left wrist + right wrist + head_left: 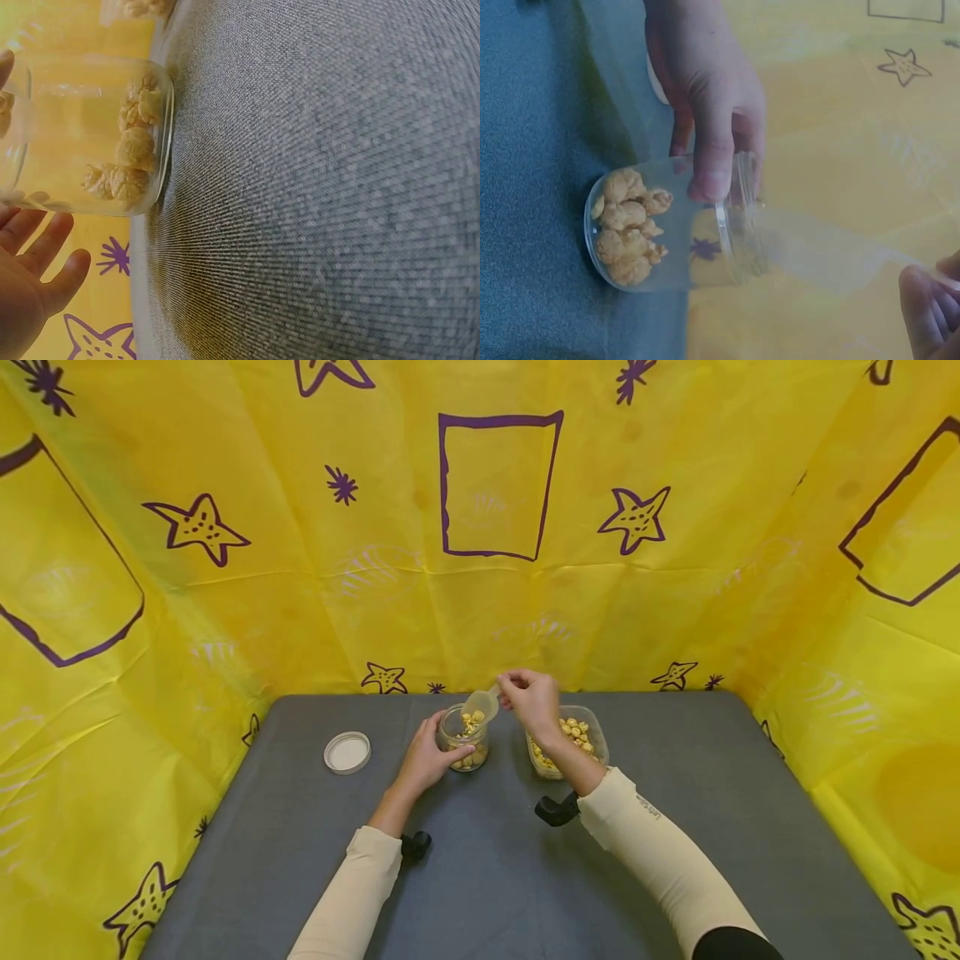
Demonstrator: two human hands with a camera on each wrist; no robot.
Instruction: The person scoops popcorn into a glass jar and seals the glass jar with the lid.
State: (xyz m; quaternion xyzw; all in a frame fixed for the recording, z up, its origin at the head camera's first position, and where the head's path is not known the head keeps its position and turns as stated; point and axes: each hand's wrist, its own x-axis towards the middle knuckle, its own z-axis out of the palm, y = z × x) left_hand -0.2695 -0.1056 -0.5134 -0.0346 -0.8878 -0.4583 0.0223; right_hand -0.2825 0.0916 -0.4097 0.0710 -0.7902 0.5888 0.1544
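Note:
My left hand (426, 760) grips a clear glass jar (471, 760) that stands upright on the table. Its thumb and fingers lie round the jar's upper part in the right wrist view. Several pieces of caramel popcorn (626, 225) sit at the jar's bottom. My right hand (534, 703) pinches the handle of a translucent plastic scoop (482, 703). That scoop tilts down into the jar's mouth, with popcorn (472, 720) at its lower edge. Just beyond the right wrist stands an open clear plastic container (604, 758) of popcorn, partly hidden by the forearm.
A round white-lined lid (347, 752) lies on the grey table (480, 885), left of the jar. Yellow cloth (495, 627) with purple drawings hangs behind and on both sides. Black wrist mounts (557, 811) stick out from both sleeves.

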